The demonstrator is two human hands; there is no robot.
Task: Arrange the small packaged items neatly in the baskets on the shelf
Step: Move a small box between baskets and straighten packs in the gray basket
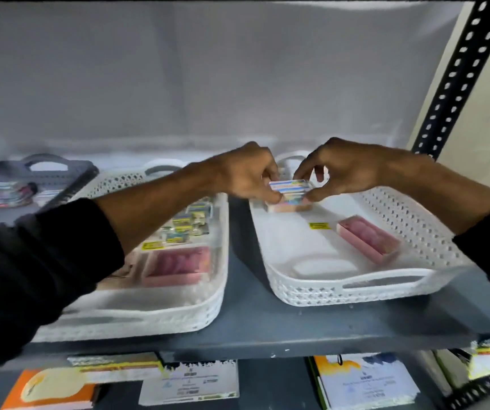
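Two white perforated baskets stand side by side on a grey shelf. Over the far end of the right basket (409, 232), my left hand (246, 176) and my right hand (338, 170) pinch the two ends of a small stack of blue-and-white packets (289, 186). The stack rests on a pink box (289, 206) in that basket. Another pink box (368, 239) lies at the basket's right side, beside a yellow label (320, 225). The left basket (208, 309) holds several small packets (189, 224) and a pink box (175, 263); my left forearm hides part of it.
A dark grey basket (69, 173) with more packets (4, 193) sits at the far left. A black perforated upright (456, 81) frames the shelf on the right. Booklets and cards (189, 383) lie on the shelf below. A grey strip of shelf separates the white baskets.
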